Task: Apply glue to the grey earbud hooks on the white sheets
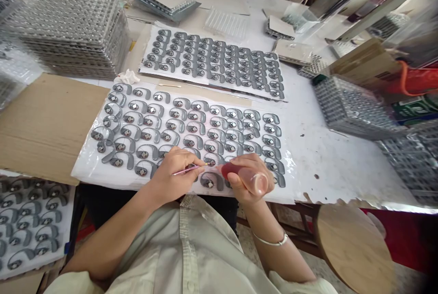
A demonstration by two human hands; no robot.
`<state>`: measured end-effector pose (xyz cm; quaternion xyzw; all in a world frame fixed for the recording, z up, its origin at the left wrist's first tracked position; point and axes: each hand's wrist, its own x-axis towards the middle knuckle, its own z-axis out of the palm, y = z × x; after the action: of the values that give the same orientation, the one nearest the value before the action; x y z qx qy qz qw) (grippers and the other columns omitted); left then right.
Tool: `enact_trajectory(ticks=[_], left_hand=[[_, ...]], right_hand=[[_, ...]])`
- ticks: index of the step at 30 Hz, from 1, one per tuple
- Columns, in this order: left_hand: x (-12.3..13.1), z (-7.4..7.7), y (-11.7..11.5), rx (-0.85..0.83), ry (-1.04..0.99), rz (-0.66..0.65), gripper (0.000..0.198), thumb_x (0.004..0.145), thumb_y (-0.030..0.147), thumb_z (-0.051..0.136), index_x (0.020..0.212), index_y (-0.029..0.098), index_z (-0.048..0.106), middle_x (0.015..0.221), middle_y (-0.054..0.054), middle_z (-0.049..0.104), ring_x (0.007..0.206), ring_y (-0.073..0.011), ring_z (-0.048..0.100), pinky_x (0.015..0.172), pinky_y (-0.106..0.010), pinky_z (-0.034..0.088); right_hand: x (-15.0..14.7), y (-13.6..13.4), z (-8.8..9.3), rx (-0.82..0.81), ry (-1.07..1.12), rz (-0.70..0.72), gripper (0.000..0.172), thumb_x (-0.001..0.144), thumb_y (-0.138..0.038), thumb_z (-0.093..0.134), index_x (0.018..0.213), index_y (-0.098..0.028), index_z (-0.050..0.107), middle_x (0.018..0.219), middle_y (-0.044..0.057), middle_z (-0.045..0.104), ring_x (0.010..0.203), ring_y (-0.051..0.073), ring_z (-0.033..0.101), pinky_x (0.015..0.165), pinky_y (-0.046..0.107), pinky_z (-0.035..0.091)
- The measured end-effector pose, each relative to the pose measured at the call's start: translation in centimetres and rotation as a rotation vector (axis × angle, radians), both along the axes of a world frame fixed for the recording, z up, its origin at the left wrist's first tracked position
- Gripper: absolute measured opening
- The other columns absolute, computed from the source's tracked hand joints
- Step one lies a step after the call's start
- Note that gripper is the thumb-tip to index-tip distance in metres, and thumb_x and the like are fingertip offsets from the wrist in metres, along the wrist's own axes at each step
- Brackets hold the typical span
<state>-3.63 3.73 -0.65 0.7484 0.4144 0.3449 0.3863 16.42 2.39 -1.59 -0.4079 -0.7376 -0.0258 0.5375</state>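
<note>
My left hand (176, 170) is closed in a pinch on a thin pink stick (190, 169) whose tip points right toward a grey hook-shaped part (209, 160). My right hand (251, 176) is wrapped round a small bottle (244, 177) with a red tip and pinkish body, lying tilted over the near edge of a white sheet (82, 173). That sheet carries several rows of grey hook-shaped parts with round metal centres. One such part (209, 181) lies just below and between my two hands.
A second white sheet (214, 61) of the same parts lies further back. Stacks of clear blister trays (68, 29) stand at the left, more trays (352, 107) at the right. Brown cardboard (44, 125) is at the left, another sheet of parts (27, 225) below it, a round wooden stool (354, 248) lower right.
</note>
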Motion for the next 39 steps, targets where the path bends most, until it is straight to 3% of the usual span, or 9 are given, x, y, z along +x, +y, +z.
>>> enact_trajectory(ticks=[9,14,17,19,21,25,28,32,39], left_hand=[[0.0,0.2,0.0,-0.027,-0.020,-0.012,0.007,0.084,0.018,0.063,0.082,0.019,0.070,0.067,0.002,0.067,0.065,-0.0129,0.059,0.075,-0.032,0.040],[0.0,0.3,0.0,-0.002,-0.024,-0.010,0.008,0.084,0.018,0.062,0.081,0.019,0.069,0.066,0.001,0.067,0.063,-0.0128,0.058,0.073,-0.032,0.040],[0.0,0.3,-0.2,0.034,-0.037,-0.015,0.007,0.084,0.016,0.062,0.080,0.019,0.067,0.064,0.002,0.066,0.062,-0.0124,0.057,0.072,-0.031,0.040],[0.1,0.5,-0.3,0.090,-0.053,-0.012,0.007,0.084,0.014,0.061,0.081,0.019,0.065,0.063,0.002,0.065,0.060,-0.0118,0.057,0.072,-0.031,0.041],[0.4,0.7,-0.4,0.181,-0.078,0.008,0.008,0.085,0.012,0.059,0.084,0.018,0.063,0.065,0.001,0.067,0.059,-0.0116,0.058,0.071,-0.031,0.042],[1.2,0.8,-0.4,0.422,-0.051,0.069,0.016,0.084,0.005,0.055,0.091,0.018,0.060,0.082,-0.002,0.073,0.066,-0.0127,0.062,0.070,-0.032,0.043],[1.8,0.2,-0.2,0.516,0.071,0.086,0.019,0.083,0.002,0.052,0.093,0.017,0.059,0.086,-0.005,0.073,0.066,-0.0142,0.060,0.068,-0.033,0.041],[2.1,-0.5,0.0,0.621,0.146,0.075,0.020,0.080,0.002,0.052,0.094,0.014,0.059,0.088,-0.008,0.073,0.067,-0.0161,0.059,0.065,-0.034,0.040],[2.4,-0.5,0.1,0.744,0.254,0.061,0.012,0.083,0.004,0.053,0.088,0.011,0.061,0.085,-0.010,0.072,0.063,-0.0159,0.054,0.059,-0.033,0.038]], right_hand=[[0.0,0.0,-0.3,-0.058,0.059,0.038,0.017,0.081,-0.033,0.067,0.088,-0.018,0.061,0.070,0.003,0.061,0.059,0.017,0.056,0.050,0.031,0.048],[1.1,1.0,0.7,-0.068,0.495,0.040,0.021,0.082,-0.043,0.066,0.085,-0.022,0.063,0.072,0.000,0.059,0.061,0.014,0.056,0.047,0.026,0.046],[3.1,2.5,2.3,-0.326,0.775,0.026,0.037,0.082,-0.058,0.059,0.091,-0.022,0.062,0.075,0.001,0.055,0.054,0.012,0.055,0.037,0.022,0.040],[4.4,3.6,3.2,-0.521,0.839,0.072,0.040,0.083,-0.061,0.055,0.094,-0.023,0.060,0.077,0.002,0.056,0.051,0.011,0.056,0.032,0.020,0.033],[5.2,4.5,3.7,-0.590,0.807,0.130,0.034,0.085,-0.056,0.055,0.093,-0.024,0.059,0.081,0.003,0.058,0.055,0.012,0.059,0.032,0.019,0.032],[4.2,4.9,3.1,-0.583,0.663,0.218,0.030,0.083,-0.049,0.061,0.097,-0.023,0.057,0.086,0.004,0.063,0.062,0.016,0.063,0.038,0.023,0.043],[2.6,4.2,2.2,-0.517,0.589,0.136,0.030,0.080,-0.044,0.068,0.097,-0.021,0.059,0.081,0.003,0.063,0.063,0.018,0.064,0.045,0.027,0.049],[1.4,3.5,1.5,-0.298,0.308,-0.019,0.022,0.077,-0.037,0.072,0.085,-0.019,0.064,0.075,0.004,0.062,0.064,0.018,0.061,0.058,0.035,0.052],[1.1,3.8,1.5,-0.254,0.194,0.018,0.013,0.080,-0.029,0.069,0.080,-0.019,0.061,0.071,0.002,0.062,0.058,0.015,0.058,0.050,0.031,0.047]])
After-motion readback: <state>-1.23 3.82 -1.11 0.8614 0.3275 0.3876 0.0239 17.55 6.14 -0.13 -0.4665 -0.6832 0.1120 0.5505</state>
